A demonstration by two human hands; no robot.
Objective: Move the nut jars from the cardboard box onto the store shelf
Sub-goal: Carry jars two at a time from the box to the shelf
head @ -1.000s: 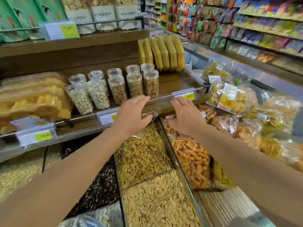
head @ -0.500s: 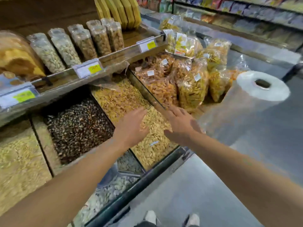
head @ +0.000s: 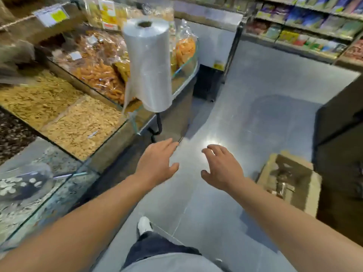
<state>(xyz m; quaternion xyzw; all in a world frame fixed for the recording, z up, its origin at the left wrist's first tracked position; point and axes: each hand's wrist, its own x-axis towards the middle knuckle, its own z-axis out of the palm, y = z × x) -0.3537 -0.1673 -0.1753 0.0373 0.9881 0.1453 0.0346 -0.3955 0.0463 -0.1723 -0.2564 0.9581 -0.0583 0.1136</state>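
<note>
An open cardboard box (head: 312, 185) stands on the grey floor at the right. Blurred clear jars (head: 282, 188) show inside it. My left hand (head: 157, 163) hangs over the floor in the middle of the view, fingers relaxed and holding nothing. My right hand (head: 222, 167) is beside it, fingers spread and loosely bent, also holding nothing. It is well to the left of the box. The shelf edge with a yellow price tag (head: 52, 15) shows at the top left; the jars on it are out of view.
Glass-fronted bins of seeds (head: 78, 122) and bagged snacks (head: 98, 67) line the left. A roll of plastic bags (head: 149, 63) stands on a post at the counter's corner. Product shelves (head: 306, 34) run along the back right. My leg and white shoe (head: 144, 225) are below.
My view has swung from the shelf down and right to the floor and the box. Both hands left the shelf rail and now hang over the floor.
</note>
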